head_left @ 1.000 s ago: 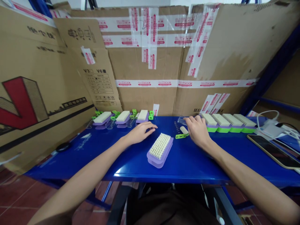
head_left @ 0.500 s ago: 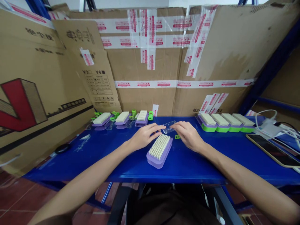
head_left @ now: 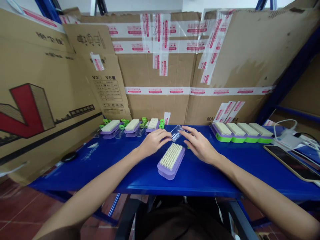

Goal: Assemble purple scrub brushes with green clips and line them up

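Beyond the purple-based brush [head_left: 171, 160], the left hand [head_left: 153, 142] appears to pinch a clear plastic piece [head_left: 176, 133] that the right hand [head_left: 201, 146] touches, grip unclear, seemingly a two-handed adjustment calling for light, steady fingers.

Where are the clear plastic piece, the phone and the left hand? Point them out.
Clear plastic piece [head_left: 176, 133]: head view, its middle.
Phone [head_left: 289, 161]: head view, its screen.
Left hand [head_left: 153, 142]: head view, its back.

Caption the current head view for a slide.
Two hands hold a clear plastic piece above a purple-based brush on a blue table.
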`<state>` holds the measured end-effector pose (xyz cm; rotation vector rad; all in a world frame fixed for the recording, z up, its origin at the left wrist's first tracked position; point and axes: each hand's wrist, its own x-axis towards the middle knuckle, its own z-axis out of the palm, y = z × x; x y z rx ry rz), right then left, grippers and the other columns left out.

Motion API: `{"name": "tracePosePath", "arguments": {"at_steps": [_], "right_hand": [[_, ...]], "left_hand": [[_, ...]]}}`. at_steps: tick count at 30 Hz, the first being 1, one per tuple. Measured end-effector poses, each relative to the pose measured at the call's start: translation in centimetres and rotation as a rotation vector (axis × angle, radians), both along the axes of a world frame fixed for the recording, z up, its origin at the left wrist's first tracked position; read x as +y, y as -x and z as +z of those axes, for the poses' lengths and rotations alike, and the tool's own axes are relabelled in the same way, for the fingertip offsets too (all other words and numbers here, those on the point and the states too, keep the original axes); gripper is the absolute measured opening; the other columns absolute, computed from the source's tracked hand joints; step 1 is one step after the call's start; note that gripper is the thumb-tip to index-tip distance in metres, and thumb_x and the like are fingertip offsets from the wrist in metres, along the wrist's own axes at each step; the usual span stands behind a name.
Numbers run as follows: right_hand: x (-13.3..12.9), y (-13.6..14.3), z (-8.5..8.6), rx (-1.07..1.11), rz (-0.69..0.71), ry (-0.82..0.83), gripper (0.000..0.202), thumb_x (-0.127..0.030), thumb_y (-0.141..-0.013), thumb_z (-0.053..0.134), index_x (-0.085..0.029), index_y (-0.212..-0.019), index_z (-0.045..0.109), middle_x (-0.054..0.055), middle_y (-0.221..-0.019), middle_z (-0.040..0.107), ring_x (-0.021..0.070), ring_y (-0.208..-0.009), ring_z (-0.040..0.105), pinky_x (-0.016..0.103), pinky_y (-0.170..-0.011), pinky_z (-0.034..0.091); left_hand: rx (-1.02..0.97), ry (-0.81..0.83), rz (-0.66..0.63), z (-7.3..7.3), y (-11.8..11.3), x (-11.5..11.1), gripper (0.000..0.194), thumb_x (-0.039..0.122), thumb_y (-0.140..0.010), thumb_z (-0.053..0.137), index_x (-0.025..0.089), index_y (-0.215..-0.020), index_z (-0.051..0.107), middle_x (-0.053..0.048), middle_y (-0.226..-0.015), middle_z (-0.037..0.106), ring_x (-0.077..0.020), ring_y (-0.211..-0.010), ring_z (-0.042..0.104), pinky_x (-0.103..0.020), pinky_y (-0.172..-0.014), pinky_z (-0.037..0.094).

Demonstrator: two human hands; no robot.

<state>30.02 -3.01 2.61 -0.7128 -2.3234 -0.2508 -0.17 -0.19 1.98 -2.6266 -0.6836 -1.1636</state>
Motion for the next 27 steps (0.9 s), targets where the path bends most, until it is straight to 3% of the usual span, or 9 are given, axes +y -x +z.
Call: {"name": "tracePosePath", "arguments": {"at_steps": [2, 6, 12, 18, 27], "right_hand": [[-0.1, 0.0, 0.1, 0.017, -0.013, 0.026, 0.055, -0.026, -0.120, 0.048, -0.032, -0.174, 0.040, 0.019, -0.176, 0.048, 0.0393, -0.151, 0.063, 0.063, -0.112, 0.063], [0.2, -0.3, 0.0, 0.021, -0.010, 0.038, 0.055, -0.029, -0.119, 0.051, -0.033, -0.173, 0.040, 0.019, -0.169, 0.053, 0.0406, -0.152, 0.061, 0.068, -0.117, 0.061], [0.4, -0.3, 0.0, 0.010, -0.014, 0.061, 0.049, -0.031, -0.117, 0.053, -0.031, -0.166, 0.050, 0.020, -0.163, 0.057, 0.0403, -0.143, 0.067, 0.067, -0.113, 0.062], [0.2, -0.4, 0.2, -0.003, -0.019, 0.057, 0.043, -0.032, -0.117, 0.055, -0.028, -0.160, 0.055, 0.020, -0.160, 0.059, 0.0397, -0.141, 0.067, 0.065, -0.111, 0.062], [0.0, -0.5, 0.4, -0.023, -0.020, 0.045, 0.043, -0.031, -0.117, 0.055, -0.028, -0.160, 0.056, 0.020, -0.157, 0.062, 0.0395, -0.139, 0.068, 0.063, -0.108, 0.063]], "left_hand": [[-0.024, -0.006, 0.051, -0.1, 0.8, 0.7, 0.014, 0.032, -0.117, 0.064, 0.021, -0.116, 0.073, -0.005, -0.105, 0.081, -0.0225, -0.099, 0.075, -0.040, -0.095, 0.060], [-0.026, -0.031, 0.208, -0.5, 2.7, 2.5, 0.012, 0.032, -0.115, 0.067, 0.022, -0.113, 0.074, -0.006, -0.106, 0.082, -0.0251, -0.098, 0.073, -0.041, -0.094, 0.058], [0.169, -0.011, 0.382, -1.2, 4.0, 4.2, 0.011, 0.032, -0.111, 0.072, 0.022, -0.112, 0.075, -0.009, -0.106, 0.078, -0.0310, -0.106, 0.065, -0.048, -0.100, 0.055], [0.180, -0.012, 0.410, -2.0, 4.1, 5.2, 0.012, 0.033, -0.109, 0.075, 0.022, -0.113, 0.076, -0.013, -0.130, 0.073, -0.0339, -0.125, 0.060, -0.051, -0.109, 0.052], [0.241, -0.018, 0.399, -3.1, 4.2, 6.5, 0.010, 0.027, -0.105, 0.078, 0.021, -0.112, 0.075, -0.014, -0.130, 0.079, -0.0382, -0.143, 0.058, -0.057, -0.116, 0.051]]}}
